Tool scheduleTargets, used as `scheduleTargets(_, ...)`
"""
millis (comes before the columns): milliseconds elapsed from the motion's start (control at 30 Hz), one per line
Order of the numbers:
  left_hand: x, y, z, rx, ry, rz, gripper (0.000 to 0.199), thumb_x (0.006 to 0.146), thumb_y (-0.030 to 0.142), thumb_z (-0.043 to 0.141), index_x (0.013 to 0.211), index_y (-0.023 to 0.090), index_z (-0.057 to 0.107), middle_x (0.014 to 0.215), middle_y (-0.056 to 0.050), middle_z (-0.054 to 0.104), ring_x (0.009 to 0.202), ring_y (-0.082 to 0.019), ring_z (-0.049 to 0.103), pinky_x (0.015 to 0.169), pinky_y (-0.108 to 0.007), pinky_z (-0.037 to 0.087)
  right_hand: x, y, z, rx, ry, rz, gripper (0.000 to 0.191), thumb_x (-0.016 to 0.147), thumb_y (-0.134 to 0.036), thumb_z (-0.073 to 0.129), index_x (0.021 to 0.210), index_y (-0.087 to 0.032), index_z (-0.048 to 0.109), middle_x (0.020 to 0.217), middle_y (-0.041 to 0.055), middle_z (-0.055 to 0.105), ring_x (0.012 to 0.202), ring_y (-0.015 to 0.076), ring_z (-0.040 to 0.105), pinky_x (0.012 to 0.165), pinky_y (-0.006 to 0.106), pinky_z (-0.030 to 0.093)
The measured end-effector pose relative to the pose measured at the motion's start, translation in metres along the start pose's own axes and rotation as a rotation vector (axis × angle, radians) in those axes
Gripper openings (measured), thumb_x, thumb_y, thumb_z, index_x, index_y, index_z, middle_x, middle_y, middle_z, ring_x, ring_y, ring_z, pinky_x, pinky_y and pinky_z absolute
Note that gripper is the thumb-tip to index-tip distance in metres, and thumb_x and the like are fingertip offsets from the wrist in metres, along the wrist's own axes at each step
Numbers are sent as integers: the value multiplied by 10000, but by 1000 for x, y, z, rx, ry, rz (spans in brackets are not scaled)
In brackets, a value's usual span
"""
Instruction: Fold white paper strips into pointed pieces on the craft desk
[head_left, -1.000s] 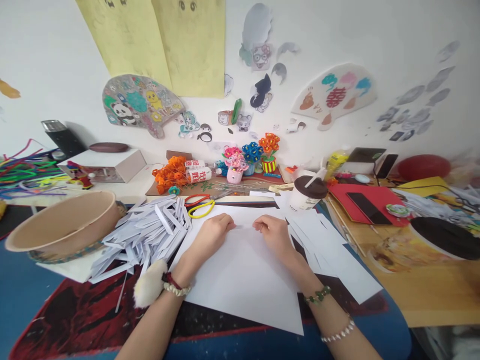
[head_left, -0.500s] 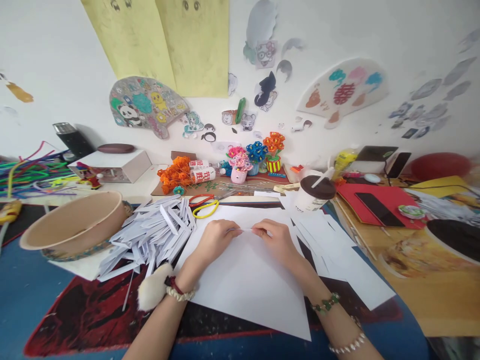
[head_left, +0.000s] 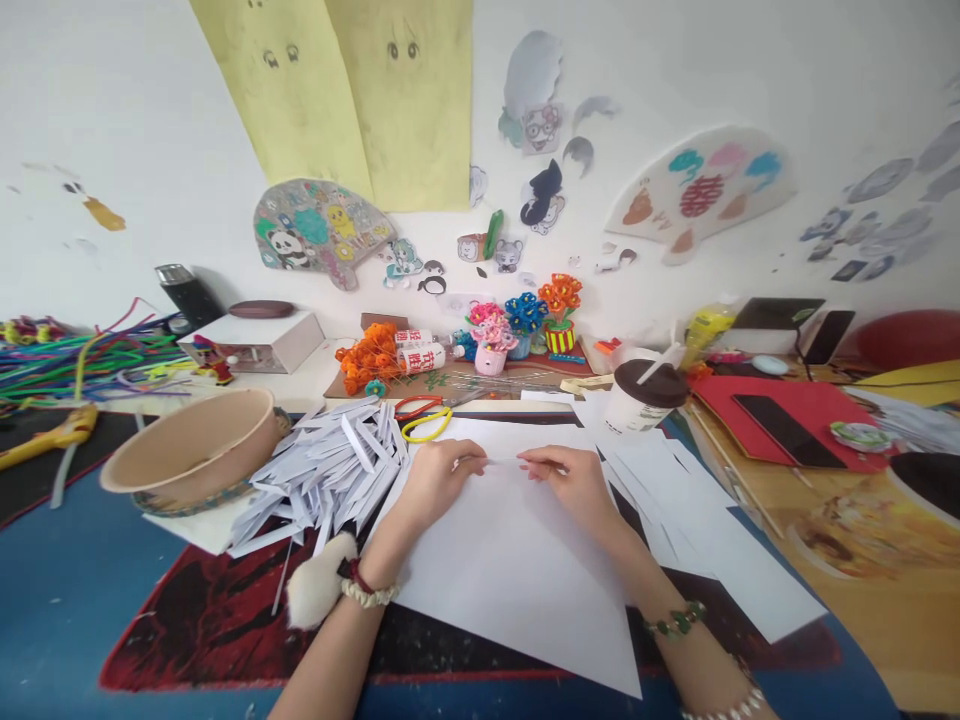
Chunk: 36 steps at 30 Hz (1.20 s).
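Observation:
A narrow strip of white paper stretches between my two hands, over a large white sheet. My left hand pinches its left end with the fingers closed. At the other end, my right hand has thumb and fingertips pressed together on the strip. The strip is pale against the sheet, so its folds are hard to make out. A heap of folded paper strips lies to the left of my left hand. Scissors with red and yellow handles rest just beyond the sheet.
A beige bowl stands left of the heap. More white sheets and a lidded cup are on the right. Behind are small pots of pipe-cleaner flowers. A black phone lies on a red folder.
My hands have drawn slightly apart, showing more of the strip between them. The whole scene has shifted a little to the right as my head turned.

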<state>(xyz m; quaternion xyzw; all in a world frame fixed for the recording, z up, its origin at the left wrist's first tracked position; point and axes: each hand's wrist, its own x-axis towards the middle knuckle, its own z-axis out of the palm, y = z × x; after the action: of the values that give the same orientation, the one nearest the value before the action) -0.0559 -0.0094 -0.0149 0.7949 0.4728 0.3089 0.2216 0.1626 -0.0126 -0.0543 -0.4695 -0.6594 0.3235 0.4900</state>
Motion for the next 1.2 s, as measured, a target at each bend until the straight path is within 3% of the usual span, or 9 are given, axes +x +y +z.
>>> scheduleTargets(267, -37, -11, -62, 205, 590, -303, 226, 815, 405, 616, 874, 220, 733, 862, -18, 742, 639, -164, 609, 647, -285, 482, 0, 3, -4, 20, 133, 90, 220, 787, -325, 627, 877, -164, 745, 823, 97, 748, 570, 170, 621, 590, 333, 539)
scheduleTargets(367, -47, -21, -90, 476, 728, -411, 273, 838, 392, 593, 989, 206, 724, 917, -65, 730, 813, -246, 646, 793, -383, 491, 0, -2, -1, -49, 94, 64, 214, 799, -306, 597, 871, -170, 745, 838, 93, 751, 572, 170, 622, 613, 339, 536)
scheduleTargets(467, -53, -27, -104, 755, 577, -477, 380, 845, 334, 579, 1180, 168, 648, 1145, -154, 673, 1129, -393, 542, 896, -536, 431, -3, -10, -7, -89, 73, 51, 216, 804, -277, 566, 890, -189, 743, 841, 72, 751, 635, 183, 642, 657, 338, 531)
scheduleTargets(533, -55, -26, -104, 801, 510, -494, 447, 885, 344, 519, 1288, 154, 560, 1290, -173, 589, 1198, -414, 485, 898, -551, 420, -11, -13, -21, -174, 88, 73, 247, 819, -281, 537, 938, -199, 737, 861, 66, 750, 694, 198, 657, 670, 337, 526)
scheduleTargets(633, -57, -20, -96, 816, 479, -446, 428, 915, 356, 464, 1279, 150, 552, 1290, -162, 582, 1168, -397, 501, 875, -521, 424, -29, -9, -59, -449, 260, 127, 286, 833, -318, 505, 967, -195, 726, 918, 85, 742, 735, 228, 658, 712, 372, 522)
scheduleTargets(733, -54, -11, -83, 818, 503, -332, 356, 927, 334, 447, 1202, 172, 605, 1232, -127, 626, 1115, -354, 538, 878, -479, 413, -54, 10, -105, -846, 404, 186, 356, 823, -357, 498, 1033, -156, 703, 979, 147, 713, 935, 331, 632, 837, 473, 484)
scheduleTargets(867, -44, -6, -62, 810, 446, -187, 308, 935, 306, 437, 1140, 202, 642, 1175, -94, 673, 1059, -312, 578, 897, -463, 388, -82, 45, -145, -1075, 340, 299, 561, 819, -485, 513, 1206, -90, 608, 1068, 223, 660, 964, 373, 618, 815, 499, 484)
scheduleTargets(1033, -45, -17, -43, 810, 200, -33, 279, 901, 214, 451, 1038, 217, 693, 1141, -71, 702, 1066, -300, 596, 947, -495, 357, -95, 66, -147, -1030, 319, 226, 525, 836, -491, 493, 1203, -126, 583, 1055, 172, 658, 1007, 342, 606, 855, 476, 480)
scheduleTargets(1200, -56, -23, -44, 964, 248, -89, 283, 902, 157, 427, 975, 155, 700, 1057, -119, 719, 1046, -323, 602, 1021, -549, 290, -86, 45, -122, -978, 420, 103, 426, 866, -435, 481, 1182, -172, 595, 1109, 158, 631, 1084, 353, 558, 925, 521, 436)
